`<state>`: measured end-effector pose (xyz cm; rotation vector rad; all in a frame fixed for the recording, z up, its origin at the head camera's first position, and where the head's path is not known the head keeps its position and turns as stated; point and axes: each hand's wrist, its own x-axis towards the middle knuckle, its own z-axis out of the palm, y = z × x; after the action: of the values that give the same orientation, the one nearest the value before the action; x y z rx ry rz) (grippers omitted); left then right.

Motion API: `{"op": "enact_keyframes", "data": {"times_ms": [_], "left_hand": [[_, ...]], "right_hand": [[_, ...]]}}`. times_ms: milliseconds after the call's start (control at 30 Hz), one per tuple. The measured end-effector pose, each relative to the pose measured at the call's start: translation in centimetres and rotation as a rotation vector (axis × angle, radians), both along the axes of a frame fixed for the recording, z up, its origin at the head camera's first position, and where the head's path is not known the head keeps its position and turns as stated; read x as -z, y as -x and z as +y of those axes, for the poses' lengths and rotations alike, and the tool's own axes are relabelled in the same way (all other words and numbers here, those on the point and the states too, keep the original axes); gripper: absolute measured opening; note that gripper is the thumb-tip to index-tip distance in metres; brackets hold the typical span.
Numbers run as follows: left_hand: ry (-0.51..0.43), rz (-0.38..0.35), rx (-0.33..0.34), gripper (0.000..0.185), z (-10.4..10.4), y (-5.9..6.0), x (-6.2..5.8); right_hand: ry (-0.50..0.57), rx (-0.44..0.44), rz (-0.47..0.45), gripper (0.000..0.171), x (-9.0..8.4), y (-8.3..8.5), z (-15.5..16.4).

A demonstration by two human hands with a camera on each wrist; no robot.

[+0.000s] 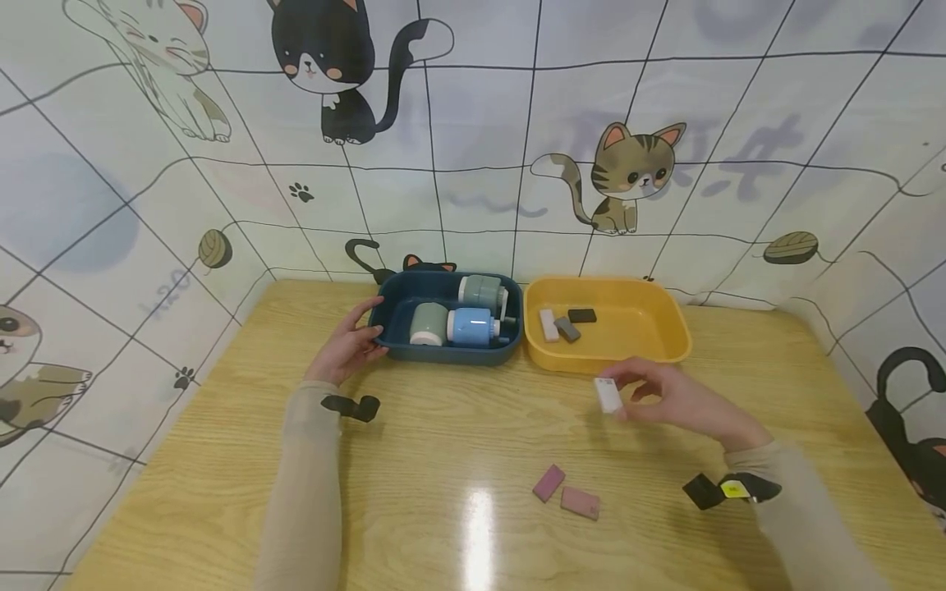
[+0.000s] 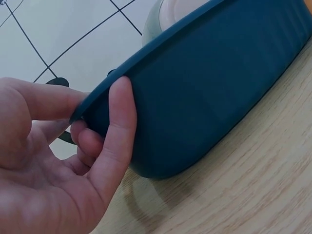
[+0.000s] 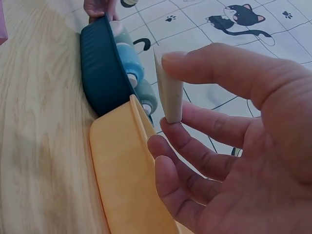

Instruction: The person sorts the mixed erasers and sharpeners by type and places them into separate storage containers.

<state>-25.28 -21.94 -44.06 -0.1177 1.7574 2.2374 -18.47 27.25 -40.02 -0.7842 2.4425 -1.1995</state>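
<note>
My left hand grips the left end of a dark blue plastic bin, its thumb and fingers about the rim, as the left wrist view shows. Inside that bin lie a light blue bottle and two grey-green bottles or jars. Between thumb and fingertips, my right hand pinches a small white rectangular block, held up just in front of the yellow bin. Another white block, a grey block and a black block lie in the yellow bin.
Two flat pinkish blocks, a darker one and a paler one, lie on the wooden table nearer the front. The bins stand side by side near the wall covering printed with cats.
</note>
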Motion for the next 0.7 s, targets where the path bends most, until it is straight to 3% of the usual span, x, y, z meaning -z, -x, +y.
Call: {"op": "enact_keyframes", "data": {"times_ms": [333, 700], "left_hand": [[-0.005, 0.007, -0.033, 0.056, -0.4, 0.8, 1.7], [0.012, 0.018, -0.019, 0.057, -0.4, 0.6, 1.4]], "right_hand": [[-0.018, 0.043, -0.092, 0.046, -1.5, 0.8, -0.1], [0.017, 0.105, -0.165, 0.048, -2.4, 2.7, 0.2]]}}
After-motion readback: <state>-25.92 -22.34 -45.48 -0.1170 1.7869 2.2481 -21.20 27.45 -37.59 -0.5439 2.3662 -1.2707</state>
